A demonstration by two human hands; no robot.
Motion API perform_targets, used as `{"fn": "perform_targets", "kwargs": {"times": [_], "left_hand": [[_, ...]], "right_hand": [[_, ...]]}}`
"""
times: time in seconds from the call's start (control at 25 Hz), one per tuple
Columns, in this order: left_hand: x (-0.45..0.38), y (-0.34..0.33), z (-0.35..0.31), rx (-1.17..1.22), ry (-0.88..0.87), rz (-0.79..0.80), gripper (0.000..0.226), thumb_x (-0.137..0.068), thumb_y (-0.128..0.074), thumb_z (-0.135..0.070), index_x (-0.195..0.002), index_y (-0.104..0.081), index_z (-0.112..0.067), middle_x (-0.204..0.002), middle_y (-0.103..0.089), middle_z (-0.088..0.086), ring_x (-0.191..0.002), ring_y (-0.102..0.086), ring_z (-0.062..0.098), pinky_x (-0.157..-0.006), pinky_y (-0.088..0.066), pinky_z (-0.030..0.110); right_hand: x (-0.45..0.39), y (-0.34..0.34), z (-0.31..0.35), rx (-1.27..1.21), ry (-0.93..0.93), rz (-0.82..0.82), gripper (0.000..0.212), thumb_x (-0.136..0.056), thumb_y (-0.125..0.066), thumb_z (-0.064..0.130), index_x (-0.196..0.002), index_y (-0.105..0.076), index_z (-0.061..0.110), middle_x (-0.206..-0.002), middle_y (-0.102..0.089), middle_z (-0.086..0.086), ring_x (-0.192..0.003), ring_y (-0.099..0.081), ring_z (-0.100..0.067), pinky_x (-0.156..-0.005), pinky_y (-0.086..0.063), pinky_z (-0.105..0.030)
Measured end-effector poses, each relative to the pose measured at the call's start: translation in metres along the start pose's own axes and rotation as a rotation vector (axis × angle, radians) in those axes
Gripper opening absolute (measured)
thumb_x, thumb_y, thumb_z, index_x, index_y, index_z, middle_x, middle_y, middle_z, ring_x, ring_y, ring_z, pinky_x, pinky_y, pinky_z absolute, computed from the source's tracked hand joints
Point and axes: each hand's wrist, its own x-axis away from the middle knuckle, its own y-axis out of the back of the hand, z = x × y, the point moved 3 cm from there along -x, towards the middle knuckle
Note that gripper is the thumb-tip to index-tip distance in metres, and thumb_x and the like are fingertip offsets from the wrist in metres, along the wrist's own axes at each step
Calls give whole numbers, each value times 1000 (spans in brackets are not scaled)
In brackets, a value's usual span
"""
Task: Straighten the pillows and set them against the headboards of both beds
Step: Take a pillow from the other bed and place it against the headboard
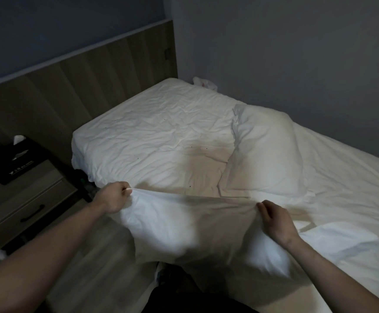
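I hold a white pillow (184,224) up in front of me, over the near edge of the bed (152,132). My left hand (114,196) is closed on its top left corner. My right hand (274,220) grips its top right corner. A second white pillow (265,152) lies crooked on the right half of the mattress, away from the headboard. The wooden headboard (89,80) runs along the left side of the bed. The wrinkled white sheet next to the headboard carries no pillow.
A wooden nightstand (19,195) with a black tissue box (8,161) stands left of the bed. A crumpled plastic bag (204,83) sits at the bed's far corner by the grey wall. Wooden floor shows below the held pillow.
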Motion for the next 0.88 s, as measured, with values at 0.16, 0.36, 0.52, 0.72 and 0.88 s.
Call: {"fn": "perform_targets", "kwargs": {"times": [0.16, 0.36, 0.52, 0.72, 0.88], "left_hand": [[33, -31, 0, -81, 11, 251, 33, -87, -57, -54, -86, -59, -21, -95, -65, -2, -93, -64, 21, -82, -52, 35], [59, -75, -26, -130, -85, 271, 115, -59, -77, -57, -156, -25, -24, -158, -34, -2, -148, -31, 22, -117, -31, 32], [60, -118, -30, -379, -104, 344, 93, -63, -74, -66, -146, -47, -31, -151, -51, -2, -142, -42, 23, -117, -27, 36], [62, -137, -25, -386, -144, 274, 57, -88, -55, -64, -132, -62, -29, -134, -67, 0, -129, -57, 24, -111, -33, 34], [67, -123, -36, -176, -179, 147, 38, -90, -60, -53, -119, -68, -29, -119, -75, -3, -117, -65, 24, -98, -45, 31]], "right_hand": [[15, -17, 28, -178, 67, 123, 47, -105, -54, 23, -62, -38, 19, -55, -39, 4, -52, -38, -9, -55, -29, -29], [36, -41, 58, -188, 204, 318, 45, -105, -54, 24, -64, -43, 12, -57, -41, -3, -55, -41, -5, -57, -31, -27], [42, -34, 51, -142, 177, 322, 45, -106, -54, 29, -65, -43, 12, -56, -40, 5, -55, -42, -7, -58, -33, -27], [44, -16, -1, 192, 196, 282, 29, -97, -56, 59, -89, -67, 34, -85, -67, 18, -79, -62, -2, -76, -48, -33], [45, -26, -28, 418, 131, 346, 69, -89, -23, 84, -85, -64, 29, -77, -65, 12, -89, -69, -18, -76, -49, -35]]}}
